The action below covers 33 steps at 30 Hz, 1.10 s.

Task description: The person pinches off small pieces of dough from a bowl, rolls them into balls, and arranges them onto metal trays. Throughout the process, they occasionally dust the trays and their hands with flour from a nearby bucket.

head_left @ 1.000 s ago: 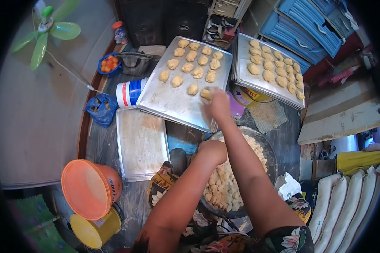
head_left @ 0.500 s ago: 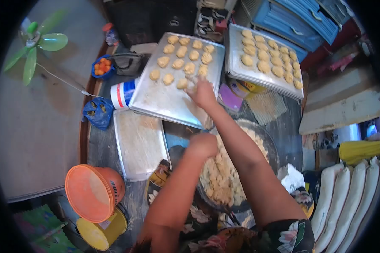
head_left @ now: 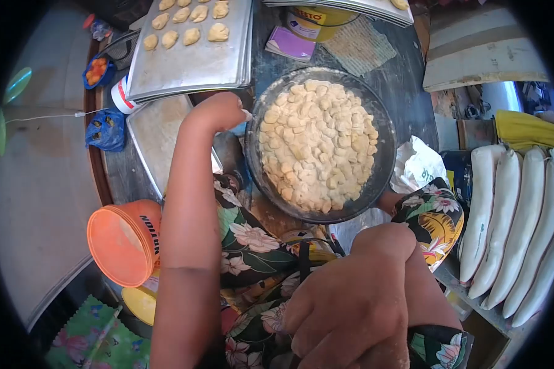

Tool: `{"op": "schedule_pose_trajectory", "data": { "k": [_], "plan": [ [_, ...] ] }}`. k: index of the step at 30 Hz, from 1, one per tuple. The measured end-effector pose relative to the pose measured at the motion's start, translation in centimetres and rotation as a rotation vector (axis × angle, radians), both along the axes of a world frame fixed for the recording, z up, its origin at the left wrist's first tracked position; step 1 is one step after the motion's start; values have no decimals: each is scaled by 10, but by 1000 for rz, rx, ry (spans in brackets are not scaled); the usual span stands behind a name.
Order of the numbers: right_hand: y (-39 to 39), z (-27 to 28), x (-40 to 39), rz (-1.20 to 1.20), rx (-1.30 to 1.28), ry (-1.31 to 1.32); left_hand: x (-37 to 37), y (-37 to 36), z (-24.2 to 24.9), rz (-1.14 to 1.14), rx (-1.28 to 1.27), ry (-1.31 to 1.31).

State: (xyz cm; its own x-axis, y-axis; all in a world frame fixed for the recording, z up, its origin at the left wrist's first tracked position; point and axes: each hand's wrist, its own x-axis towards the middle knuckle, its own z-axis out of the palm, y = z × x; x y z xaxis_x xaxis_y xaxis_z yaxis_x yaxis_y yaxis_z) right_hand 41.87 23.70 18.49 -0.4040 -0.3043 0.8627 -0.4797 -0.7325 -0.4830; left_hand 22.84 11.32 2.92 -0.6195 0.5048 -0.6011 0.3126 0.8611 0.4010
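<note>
Purple packet [head_left: 291, 44] beyond dough basin [head_left: 385, 132]; right hand [head_left: 358, 301] partly hides floral clothing [head_left: 255, 238].

Looks like a small bakery set up in a lived-in room. Suggests baking through a wide black basin [head_left: 386, 138] heaped with floury dough pieces [head_left: 317, 147], and stacked metal trays [head_left: 197, 64] of dough lumps [head_left: 218, 32] beyond the basin's left side. Hints at a home with green fan blades [head_left: 18, 85] and a blue bowl [head_left: 106, 79], far left of the basin.
</note>
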Motion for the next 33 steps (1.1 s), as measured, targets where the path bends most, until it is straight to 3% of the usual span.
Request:
{"op": "schedule_pose_trajectory", "data": {
  "k": [4, 6, 8, 10, 12, 14, 15, 17, 18, 20, 22, 24, 25, 28, 30, 32, 33],
  "plan": [
    [46, 3, 20, -69, 287, -128, 1, 9, -6, -9, 77, 9],
    [65, 2, 30, -709, 788, 146, -4, 13, -10, -27, 53, 18],
    [79, -17, 47, -687, 1353, -37, -4, 20, -5, -61, 24, 7],
    [95, -45, 73, -496, 1907, -208, -4, 23, -7, -22, 51, -3],
    [112, -95, 121, -388, 2229, -76, -8, 26, -11, -65, 27, 29],
    [139, -146, 179, -407, 2142, 5, -7, 30, -12, -92, 20, 72],
    [144, -141, 175, -407, 2138, 9, -7, 33, -11, -89, 16, 73],
    [154, -129, 169, 161, 2325, -354, -3, 39, -10, -104, 24, 90],
    [162, -124, 160, 164, 2322, -354, -2, 41, -10, -103, 21, 88],
    [183, -121, 130, -195, 2313, -390, -2, 47, -9, -130, 31, 36],
    [202, -119, 86, -522, 2100, -523, 1, 56, -14, -118, 43, 7],
    [216, -150, 43, -736, 2121, -384, 4, 63, -14, -104, 55, -18],
    [221, -169, 19, -703, 2087, -479, 6, 66, -12, -135, 51, -18],
    [239, -257, -49, -607, 2052, -749, 8, 74, -2, -126, 36, -28],
    [252, -348, -69, -805, 1912, -918, 8, 78, -1, -124, 31, 9],
    [231, -415, -71, -1019, 1996, -1120, 10, 80, -8, -125, 74, 59],
    [211, -451, -61, -1123, 2047, -1078, 9, 80, -11, -128, 107, 103]
  ]
}}
